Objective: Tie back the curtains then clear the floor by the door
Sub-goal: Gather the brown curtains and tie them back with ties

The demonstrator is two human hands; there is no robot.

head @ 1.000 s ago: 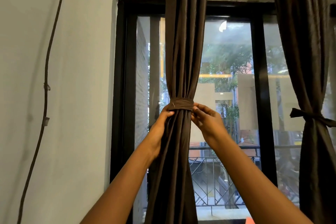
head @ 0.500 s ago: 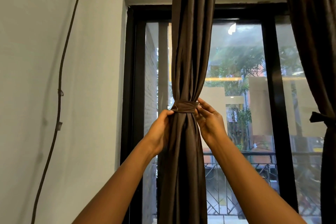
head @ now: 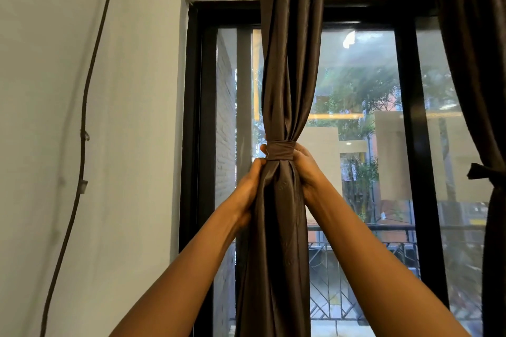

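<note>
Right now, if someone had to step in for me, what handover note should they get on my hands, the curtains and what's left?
Left hand: grips the gathered middle curtain just under the tieback band.
Right hand: curled round the same bundle from the other side, fingers at the band.
Done: the band is wrapped round the middle curtain; the right curtain already carries a knotted tie.
Left: check that the band holds, let go, then clear the floor by the door, which is out of view.

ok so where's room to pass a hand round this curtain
Open gaps: between the gathered curtain and the left door frame, and the wide glass between it and the tied right curtain. Crowded at the tie-back band, where left hand and right hand grip.
</note>
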